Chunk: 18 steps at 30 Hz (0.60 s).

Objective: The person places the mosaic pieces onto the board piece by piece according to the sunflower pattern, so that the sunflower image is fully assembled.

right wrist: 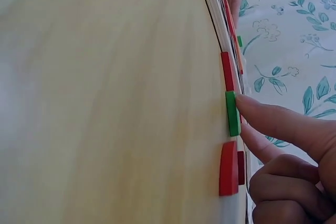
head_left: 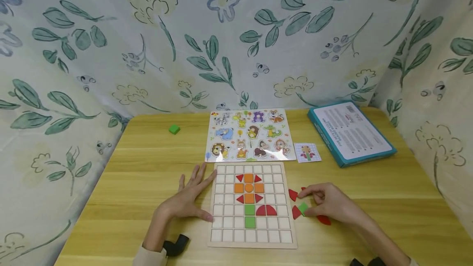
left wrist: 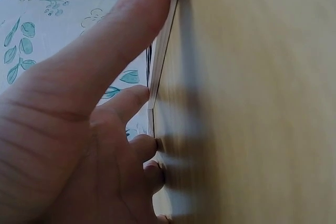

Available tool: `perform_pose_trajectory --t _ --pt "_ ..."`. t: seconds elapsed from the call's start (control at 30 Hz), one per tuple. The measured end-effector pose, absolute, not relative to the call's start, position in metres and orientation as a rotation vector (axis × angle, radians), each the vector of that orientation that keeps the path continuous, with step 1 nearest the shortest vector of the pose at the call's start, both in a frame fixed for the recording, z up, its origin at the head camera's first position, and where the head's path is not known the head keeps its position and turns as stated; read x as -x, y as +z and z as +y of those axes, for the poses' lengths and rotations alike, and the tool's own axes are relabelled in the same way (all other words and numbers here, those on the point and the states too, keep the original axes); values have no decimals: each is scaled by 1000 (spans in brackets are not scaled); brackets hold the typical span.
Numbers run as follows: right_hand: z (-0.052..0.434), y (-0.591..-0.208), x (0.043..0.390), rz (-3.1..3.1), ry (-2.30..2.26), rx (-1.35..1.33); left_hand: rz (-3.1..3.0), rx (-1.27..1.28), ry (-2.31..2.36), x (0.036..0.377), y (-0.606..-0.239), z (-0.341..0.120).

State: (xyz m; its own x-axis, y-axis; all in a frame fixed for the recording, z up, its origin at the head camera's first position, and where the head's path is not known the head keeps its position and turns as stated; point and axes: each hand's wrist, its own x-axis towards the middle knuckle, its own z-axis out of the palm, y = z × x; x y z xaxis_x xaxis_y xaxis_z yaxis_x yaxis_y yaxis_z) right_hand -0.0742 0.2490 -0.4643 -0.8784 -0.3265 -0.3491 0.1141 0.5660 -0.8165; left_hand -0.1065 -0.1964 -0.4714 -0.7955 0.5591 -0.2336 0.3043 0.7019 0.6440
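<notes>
My left hand (head_left: pixel 184 200) rests along the left edge of a wooden grid board (head_left: pixel 225 235), thumb and fingers spread, fingertips at the rim. Orange and red tiles form a flower head on the grid, with two green squares below and two red quarter-round tiles (head_left: pixel 261 210) to their right. Beyond the right edge, my right hand (head_left: pixel 330 202) touches a loose green square (right wrist: pixel 232 114) with its thumb. Its index fingertip is beside a red quarter-round piece (head_left: pixel 293 194), apart from the thumb. Another red piece (head_left: pixel 296 212) lies against the green square; one more (head_left: pixel 324 220) is partly under the hand.
An animal picture board (head_left: pixel 251 134) lies behind the grid, with a small pattern card (head_left: pixel 308 152) to its right. A blue-edged box (head_left: pixel 352 132) is at the back right. One green block (head_left: pixel 174 129) sits at the back left. Patterned cloth (head_left: pixel 221 52) hangs behind the table.
</notes>
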Motion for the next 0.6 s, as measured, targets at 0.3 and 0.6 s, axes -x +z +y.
perform_pose_trajectory --t 0.3,0.6 --pt "238 -462 80 2452 -1247 97 2489 -659 833 106 -470 -196" --pt "220 -461 89 2412 -1297 -31 2498 -659 833 106 -471 -197"
